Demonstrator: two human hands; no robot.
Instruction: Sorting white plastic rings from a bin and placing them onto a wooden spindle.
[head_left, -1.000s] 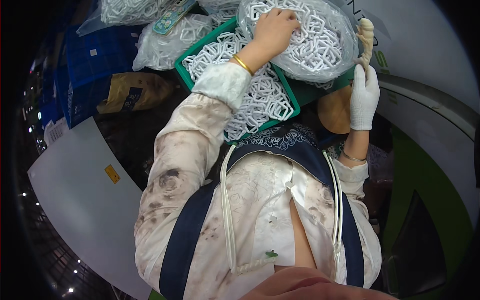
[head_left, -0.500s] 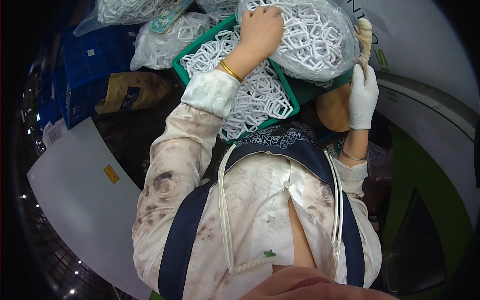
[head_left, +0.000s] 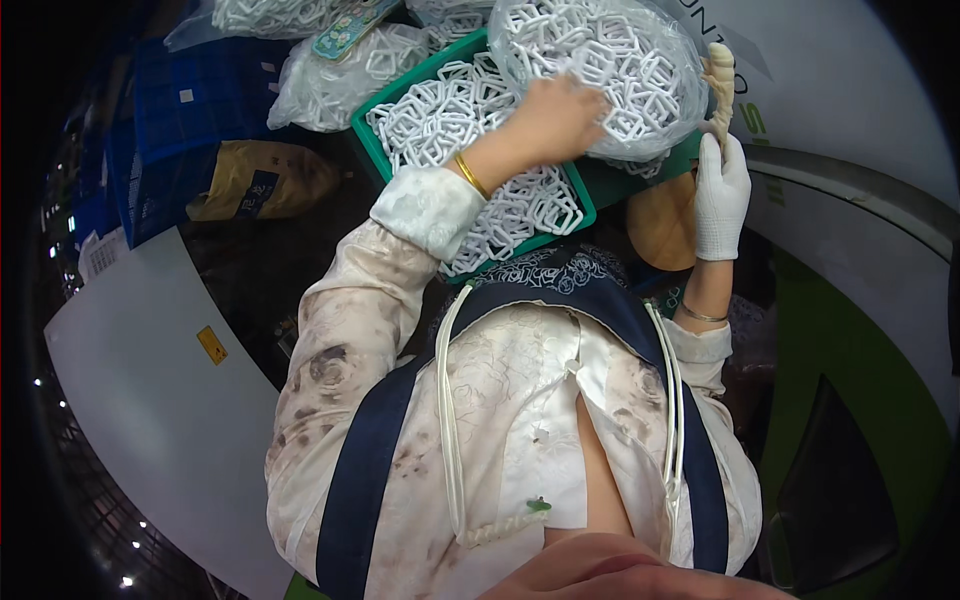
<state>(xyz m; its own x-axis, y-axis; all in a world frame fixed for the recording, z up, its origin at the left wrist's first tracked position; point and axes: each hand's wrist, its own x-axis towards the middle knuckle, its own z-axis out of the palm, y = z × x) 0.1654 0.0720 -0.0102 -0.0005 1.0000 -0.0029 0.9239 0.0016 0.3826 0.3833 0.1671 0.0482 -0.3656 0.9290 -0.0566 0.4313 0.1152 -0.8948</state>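
My bare left hand (head_left: 560, 122), with a gold bangle at its wrist, is over the near edge of a clear plastic bag (head_left: 625, 146) of white squarish rings (head_left: 640, 62). Its fingers point down and are smeared by motion, so what they hold, if anything, does not show. Below that arm lies a green tray (head_left: 588, 212) heaped with the same kind of ring. Farther right, my right hand (head_left: 722, 195) wears a white glove. Its fingers close around the lower end of a beige, ridged, finger-like piece (head_left: 720, 80) standing upright beside the bag.
More bags of rings (head_left: 345, 85) lie at the far left, one with a patterned turquoise case (head_left: 350, 28) on top. Blue crates (head_left: 185, 110) and a brown paper sack (head_left: 265, 180) stand at left. A pale curved panel (head_left: 140, 400) is nearer; a white machine housing (head_left: 850, 110) bounds the right.
My left hand has come nearer and slightly right, from the bag's far left part to its near edge. My right hand stays in about the same place with the beige piece.
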